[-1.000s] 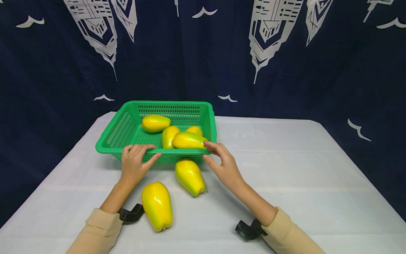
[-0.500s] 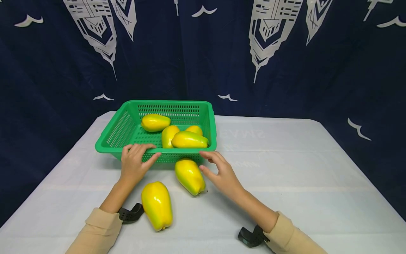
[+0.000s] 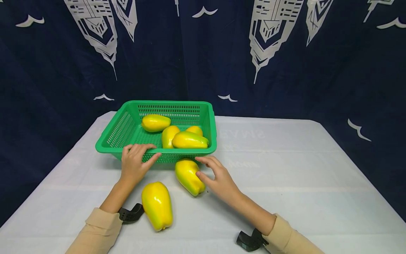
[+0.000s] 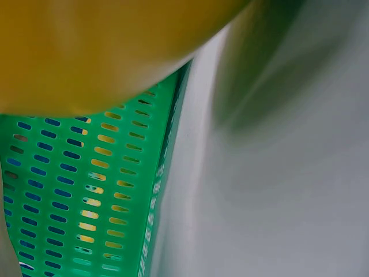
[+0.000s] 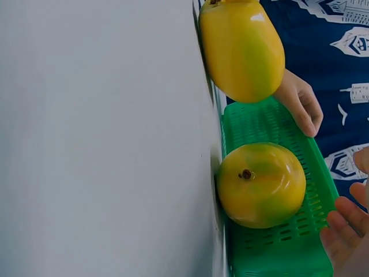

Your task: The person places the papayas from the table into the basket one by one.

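My left hand (image 3: 134, 164) grips the near rim of a green plastic basket (image 3: 180, 151), fingers over the rim and thumb in front. A yellow papaya (image 3: 188, 175) lies on the table against the basket's near side. Right beside it is my right hand (image 3: 222, 181), fingers loosely bent and thumb apart, the thumb tip overlapping the papaya in the head view. A second papaya (image 3: 157, 206) lies closer to me, by my left wrist; its blurred side fills the top of the left wrist view. Inside the basket lie several papayas (image 3: 190, 140).
A white cloth covers the table (image 3: 301, 183). Behind it hangs a dark blue curtain (image 3: 215, 56) with white building prints. Black wrist cameras (image 3: 131, 213) sit on both wrists, the left one close to the nearer papaya.
My right hand has come away from the papaya at the basket's right corner, moving down and left to the papaya in front of the basket. My left hand stays on the rim.
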Demonstrator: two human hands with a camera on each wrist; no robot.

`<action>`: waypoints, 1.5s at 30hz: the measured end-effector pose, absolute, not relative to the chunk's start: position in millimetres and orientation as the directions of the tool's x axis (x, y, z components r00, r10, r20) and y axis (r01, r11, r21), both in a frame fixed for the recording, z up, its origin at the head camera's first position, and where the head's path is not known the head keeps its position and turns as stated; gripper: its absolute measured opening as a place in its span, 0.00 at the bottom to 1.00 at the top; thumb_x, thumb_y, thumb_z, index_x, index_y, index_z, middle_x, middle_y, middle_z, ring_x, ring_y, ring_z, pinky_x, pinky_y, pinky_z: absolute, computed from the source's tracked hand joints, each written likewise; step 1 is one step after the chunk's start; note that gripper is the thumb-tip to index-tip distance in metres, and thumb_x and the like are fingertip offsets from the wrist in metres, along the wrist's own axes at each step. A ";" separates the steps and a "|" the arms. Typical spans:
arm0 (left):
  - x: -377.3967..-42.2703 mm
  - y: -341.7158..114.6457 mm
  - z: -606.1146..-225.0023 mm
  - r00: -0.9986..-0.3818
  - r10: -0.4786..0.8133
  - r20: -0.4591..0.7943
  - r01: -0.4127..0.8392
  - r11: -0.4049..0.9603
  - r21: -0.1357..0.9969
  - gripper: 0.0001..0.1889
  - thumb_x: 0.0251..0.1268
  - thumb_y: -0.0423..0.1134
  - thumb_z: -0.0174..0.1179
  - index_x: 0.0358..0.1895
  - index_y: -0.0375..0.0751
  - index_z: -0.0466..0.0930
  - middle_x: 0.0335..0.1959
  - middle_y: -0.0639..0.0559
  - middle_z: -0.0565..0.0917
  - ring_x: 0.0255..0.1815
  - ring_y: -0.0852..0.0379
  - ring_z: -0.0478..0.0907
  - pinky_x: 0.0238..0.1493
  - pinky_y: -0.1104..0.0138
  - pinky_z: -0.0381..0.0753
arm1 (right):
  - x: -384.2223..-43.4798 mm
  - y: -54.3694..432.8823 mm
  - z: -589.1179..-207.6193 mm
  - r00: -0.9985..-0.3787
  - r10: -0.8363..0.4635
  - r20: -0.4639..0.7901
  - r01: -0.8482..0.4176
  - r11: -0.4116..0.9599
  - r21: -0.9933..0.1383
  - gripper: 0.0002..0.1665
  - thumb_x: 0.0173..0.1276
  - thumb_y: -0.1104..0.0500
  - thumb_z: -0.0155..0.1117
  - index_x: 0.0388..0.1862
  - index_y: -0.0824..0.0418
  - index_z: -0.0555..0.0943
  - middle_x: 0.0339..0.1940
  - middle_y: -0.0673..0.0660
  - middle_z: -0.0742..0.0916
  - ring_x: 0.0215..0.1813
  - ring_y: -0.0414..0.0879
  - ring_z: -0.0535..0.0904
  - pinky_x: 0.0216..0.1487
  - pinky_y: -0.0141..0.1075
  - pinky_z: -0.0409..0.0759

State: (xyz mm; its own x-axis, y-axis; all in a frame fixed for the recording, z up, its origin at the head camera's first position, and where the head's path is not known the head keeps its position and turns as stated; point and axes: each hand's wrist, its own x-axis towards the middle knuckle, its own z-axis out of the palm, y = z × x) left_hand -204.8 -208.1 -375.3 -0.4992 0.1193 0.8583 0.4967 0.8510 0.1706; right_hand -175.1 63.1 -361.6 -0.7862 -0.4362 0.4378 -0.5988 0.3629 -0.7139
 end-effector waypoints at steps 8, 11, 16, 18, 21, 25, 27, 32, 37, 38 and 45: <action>-204.6 -208.9 -374.2 -0.492 0.118 0.863 0.492 0.855 0.164 0.30 0.60 0.66 0.44 0.35 0.40 0.80 0.28 0.46 0.84 0.30 0.49 0.76 0.45 0.54 0.61 | -175.6 61.1 -365.9 -0.782 -0.451 0.430 -0.602 0.371 -0.707 0.24 0.63 0.56 0.61 0.58 0.56 0.72 0.56 0.52 0.76 0.60 0.46 0.71 0.61 0.43 0.69; -204.4 -209.0 -374.1 -0.494 0.114 0.862 0.490 0.856 0.167 0.30 0.60 0.66 0.43 0.35 0.41 0.80 0.28 0.46 0.84 0.30 0.49 0.76 0.45 0.54 0.61 | -175.9 60.8 -368.2 -0.777 -0.455 0.435 -0.610 0.373 -0.699 0.24 0.62 0.56 0.61 0.58 0.56 0.72 0.57 0.52 0.76 0.61 0.46 0.70 0.62 0.44 0.68; -203.8 -207.6 -373.9 -0.497 0.118 0.859 0.491 0.855 0.167 0.30 0.60 0.66 0.42 0.35 0.41 0.80 0.28 0.47 0.84 0.31 0.50 0.76 0.45 0.56 0.61 | -175.3 60.3 -373.6 -0.776 -0.455 0.438 -0.613 0.379 -0.693 0.27 0.62 0.56 0.62 0.60 0.57 0.70 0.58 0.53 0.75 0.61 0.47 0.70 0.60 0.44 0.69; -203.7 -207.0 -374.0 -0.499 0.118 0.859 0.493 0.853 0.169 0.30 0.60 0.66 0.43 0.35 0.41 0.80 0.28 0.47 0.84 0.31 0.50 0.76 0.45 0.56 0.61 | -174.5 59.7 -376.0 -0.783 -0.457 0.423 -0.603 0.387 -0.698 0.28 0.61 0.55 0.62 0.61 0.56 0.69 0.59 0.53 0.74 0.62 0.47 0.69 0.60 0.44 0.69; -203.9 -206.6 -374.0 -0.499 0.116 0.859 0.495 0.851 0.173 0.30 0.60 0.66 0.44 0.35 0.41 0.80 0.28 0.46 0.84 0.31 0.50 0.76 0.45 0.55 0.61 | -173.2 58.5 -379.1 -0.792 -0.462 0.398 -0.586 0.396 -0.707 0.30 0.61 0.54 0.62 0.62 0.56 0.68 0.60 0.53 0.72 0.63 0.47 0.68 0.60 0.45 0.69; -204.1 -206.8 -373.9 -0.493 0.119 0.862 0.499 0.850 0.167 0.30 0.59 0.65 0.45 0.35 0.40 0.80 0.29 0.46 0.84 0.31 0.49 0.76 0.45 0.54 0.61 | -172.2 57.2 -382.6 -0.793 -0.467 0.391 -0.582 0.393 -0.712 0.32 0.60 0.53 0.63 0.63 0.55 0.66 0.61 0.53 0.71 0.65 0.48 0.66 0.62 0.47 0.67; -204.2 -207.1 -374.1 -0.492 0.119 0.862 0.499 0.850 0.168 0.30 0.59 0.65 0.45 0.35 0.40 0.80 0.29 0.46 0.84 0.30 0.49 0.76 0.45 0.54 0.61 | -172.6 56.7 -384.4 -0.792 -0.468 0.392 -0.583 0.389 -0.713 0.33 0.60 0.53 0.64 0.63 0.54 0.66 0.62 0.52 0.70 0.65 0.48 0.65 0.63 0.48 0.66; -204.2 -207.8 -374.9 -0.495 0.117 0.861 0.497 0.851 0.170 0.30 0.59 0.65 0.45 0.35 0.40 0.80 0.29 0.46 0.84 0.31 0.49 0.76 0.44 0.54 0.61 | -174.4 56.1 -387.8 -0.794 -0.473 0.383 -0.575 0.376 -0.727 0.35 0.58 0.55 0.65 0.65 0.53 0.64 0.63 0.53 0.69 0.66 0.48 0.64 0.63 0.48 0.66; -203.4 -207.2 -374.0 -0.497 0.114 0.860 0.498 0.849 0.176 0.30 0.59 0.66 0.44 0.35 0.41 0.80 0.28 0.46 0.84 0.31 0.49 0.76 0.45 0.55 0.61 | -176.7 55.7 -389.6 -0.798 -0.482 0.362 -0.552 0.342 -0.761 0.37 0.59 0.56 0.65 0.66 0.54 0.62 0.65 0.55 0.67 0.66 0.48 0.64 0.60 0.46 0.70; -203.4 -207.1 -373.6 -0.499 0.114 0.859 0.497 0.850 0.176 0.30 0.60 0.66 0.44 0.35 0.41 0.80 0.29 0.46 0.84 0.31 0.49 0.76 0.45 0.55 0.61 | -177.3 55.7 -390.2 -0.799 -0.482 0.359 -0.547 0.338 -0.766 0.37 0.59 0.56 0.65 0.66 0.54 0.62 0.65 0.55 0.67 0.66 0.48 0.63 0.59 0.46 0.70; -204.5 -207.4 -374.4 -0.507 0.110 0.855 0.493 0.850 0.183 0.30 0.59 0.66 0.44 0.35 0.41 0.80 0.29 0.46 0.84 0.31 0.50 0.76 0.45 0.55 0.61 | -179.2 55.4 -393.7 -0.823 -0.475 0.311 -0.493 0.327 -0.807 0.38 0.58 0.56 0.66 0.66 0.54 0.62 0.65 0.56 0.66 0.66 0.49 0.63 0.60 0.47 0.69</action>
